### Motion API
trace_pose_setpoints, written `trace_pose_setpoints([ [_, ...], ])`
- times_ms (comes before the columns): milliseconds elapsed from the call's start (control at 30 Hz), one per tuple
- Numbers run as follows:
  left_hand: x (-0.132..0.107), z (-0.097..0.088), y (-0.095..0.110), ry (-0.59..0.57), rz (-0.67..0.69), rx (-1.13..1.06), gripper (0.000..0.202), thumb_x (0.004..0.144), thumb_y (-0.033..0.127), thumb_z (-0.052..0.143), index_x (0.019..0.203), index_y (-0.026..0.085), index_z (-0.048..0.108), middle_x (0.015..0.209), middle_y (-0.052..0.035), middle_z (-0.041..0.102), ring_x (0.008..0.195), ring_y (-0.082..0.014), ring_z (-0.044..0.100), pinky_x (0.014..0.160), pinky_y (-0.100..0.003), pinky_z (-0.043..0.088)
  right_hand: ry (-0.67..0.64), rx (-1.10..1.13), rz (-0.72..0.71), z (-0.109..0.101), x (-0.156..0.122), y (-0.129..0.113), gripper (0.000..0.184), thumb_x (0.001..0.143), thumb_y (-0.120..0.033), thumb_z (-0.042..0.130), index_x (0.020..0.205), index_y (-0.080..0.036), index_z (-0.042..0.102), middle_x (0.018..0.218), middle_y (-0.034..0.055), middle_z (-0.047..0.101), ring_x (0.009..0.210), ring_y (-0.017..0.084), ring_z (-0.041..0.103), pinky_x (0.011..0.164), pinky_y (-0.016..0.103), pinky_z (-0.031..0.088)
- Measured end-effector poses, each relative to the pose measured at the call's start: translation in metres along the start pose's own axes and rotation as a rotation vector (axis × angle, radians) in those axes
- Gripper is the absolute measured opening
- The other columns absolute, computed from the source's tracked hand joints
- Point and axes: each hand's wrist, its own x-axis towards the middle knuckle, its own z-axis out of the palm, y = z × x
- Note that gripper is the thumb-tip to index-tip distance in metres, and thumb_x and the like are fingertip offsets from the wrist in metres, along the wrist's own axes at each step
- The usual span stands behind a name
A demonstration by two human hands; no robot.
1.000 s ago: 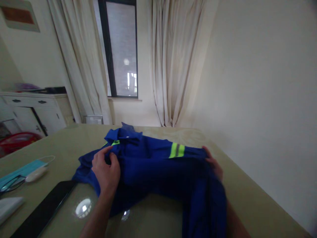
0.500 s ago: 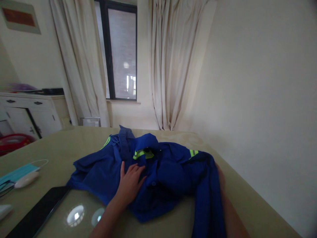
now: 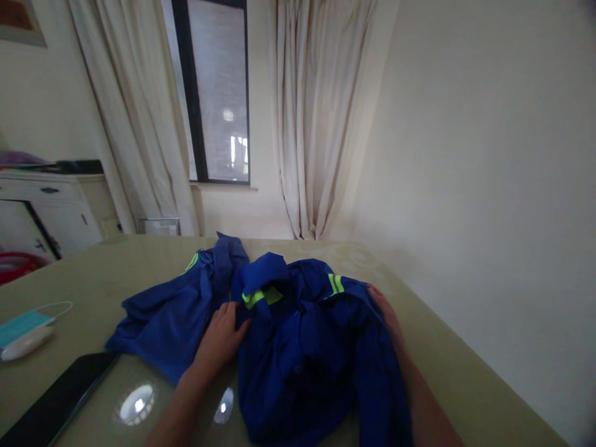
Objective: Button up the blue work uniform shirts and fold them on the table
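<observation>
A blue jacket (image 3: 302, 354) with yellow-green bands lies rumpled on the tabletop (image 3: 475, 403), between the two hands. The left hand (image 3: 221, 335) touches its left edge, thumb apart from the curled fingers; whether they pinch cloth, I cannot tell. The right hand (image 3: 386, 310) rests along its right shoulder, fingers partly hidden, their grip unclear. Just left lies more blue cloth (image 3: 172, 320), then a black slab (image 3: 58, 397), a white object (image 3: 28, 343) and a light-blue mask (image 3: 23, 326). Beyond the tabletop hang pale curtains (image 3: 310, 124) beside a window (image 3: 221, 93).
</observation>
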Motion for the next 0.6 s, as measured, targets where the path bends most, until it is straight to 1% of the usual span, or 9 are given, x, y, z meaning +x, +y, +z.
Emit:
trace_pose_setpoints([
  [100, 0.009, -0.003, -0.032, 0.090, -0.080, 0.096, 0.042, 0.095, 0.020, 0.036, 0.128, 0.009, 0.060, 0.129, -0.0186, 0.066, 0.121, -0.0292, 0.062, 0.109, -0.042, 0.042, 0.094, 0.044, 0.003, -0.006, -0.007, -0.010, 0.054, 0.062, -0.055, 0.080, 0.106, -0.023, 0.073, 0.099, 0.0040, 0.076, 0.099, 0.028, 0.071, 0.089, 0.041, 0.059],
  [200, 0.012, -0.009, -0.042, 0.101, -0.155, 0.152, 0.043, 0.095, 0.017, 0.031, 0.118, 0.010, 0.067, 0.120, -0.0187, 0.071, 0.112, -0.0287, 0.067, 0.104, -0.040, 0.046, 0.200, 0.033, -0.139, -0.021, -0.015, -0.020, 0.056, 0.065, -0.053, 0.078, 0.112, -0.022, 0.073, 0.120, 0.0066, 0.072, 0.120, 0.031, 0.062, 0.100, 0.040, 0.054],
  [267, 0.009, -0.011, -0.035, 0.092, -0.165, 0.163, 0.041, 0.098, 0.024, 0.032, 0.113, 0.014, 0.069, 0.117, -0.0161, 0.074, 0.110, -0.0287, 0.068, 0.105, -0.042, 0.045, 0.231, 0.011, -0.215, -0.027, -0.018, -0.025, 0.061, 0.066, -0.049, 0.078, 0.120, -0.021, 0.071, 0.133, 0.0080, 0.066, 0.130, 0.032, 0.055, 0.105, 0.039, 0.050],
  [300, 0.007, -0.011, -0.028, 0.091, -0.156, 0.168, 0.039, 0.098, 0.030, 0.036, 0.112, 0.016, 0.069, 0.118, -0.0146, 0.074, 0.112, -0.0292, 0.068, 0.108, -0.045, 0.042, 0.235, 0.017, -0.215, -0.028, -0.019, -0.027, 0.065, 0.067, -0.050, 0.078, 0.124, -0.020, 0.069, 0.134, 0.0089, 0.064, 0.130, 0.033, 0.054, 0.105, 0.040, 0.049],
  [400, 0.001, -0.008, -0.002, 0.067, -0.072, 0.129, 0.030, 0.093, 0.038, 0.048, 0.110, 0.021, 0.067, 0.116, -0.0106, 0.074, 0.116, -0.0307, 0.065, 0.112, -0.051, 0.037, 0.214, 0.062, -0.111, -0.021, -0.014, -0.029, 0.075, 0.065, -0.056, 0.078, 0.129, -0.019, 0.065, 0.123, 0.0091, 0.068, 0.117, 0.032, 0.062, 0.098, 0.042, 0.052],
  [433, 0.000, -0.008, 0.006, 0.045, -0.029, 0.071, 0.027, 0.091, 0.037, 0.050, 0.106, 0.022, 0.067, 0.112, -0.0093, 0.074, 0.113, -0.0302, 0.066, 0.109, -0.049, 0.039, 0.205, 0.065, -0.075, -0.018, -0.011, -0.028, 0.076, 0.064, -0.056, 0.078, 0.130, -0.019, 0.064, 0.120, 0.0076, 0.069, 0.112, 0.030, 0.064, 0.096, 0.041, 0.053],
  [500, 0.001, -0.011, 0.016, 0.018, 0.012, -0.145, 0.021, 0.091, 0.036, 0.050, 0.097, 0.023, 0.065, 0.101, -0.0068, 0.074, 0.100, -0.0271, 0.068, 0.097, -0.042, 0.049, 0.203, 0.022, -0.058, -0.017, -0.007, -0.026, 0.076, 0.063, -0.054, 0.079, 0.130, -0.022, 0.064, 0.117, 0.0051, 0.070, 0.108, 0.027, 0.066, 0.093, 0.037, 0.054],
  [567, 0.005, -0.020, 0.016, 0.101, -0.060, -0.443, 0.024, 0.091, 0.042, 0.049, 0.096, 0.022, 0.062, 0.093, -0.0049, 0.072, 0.088, -0.0236, 0.069, 0.083, -0.036, 0.054, 0.215, -0.048, -0.090, -0.022, -0.003, -0.022, 0.071, 0.067, -0.054, 0.076, 0.130, -0.023, 0.064, 0.116, 0.0045, 0.070, 0.105, 0.026, 0.067, 0.090, 0.035, 0.055],
  [600, 0.007, -0.026, 0.012, 0.195, -0.135, -0.579, 0.029, 0.091, 0.048, 0.050, 0.098, 0.022, 0.062, 0.092, -0.0044, 0.071, 0.085, -0.0225, 0.068, 0.078, -0.034, 0.055, 0.221, -0.077, -0.113, -0.027, -0.002, -0.019, 0.068, 0.070, -0.055, 0.072, 0.129, -0.023, 0.064, 0.114, 0.0048, 0.071, 0.103, 0.026, 0.068, 0.088, 0.036, 0.056],
])
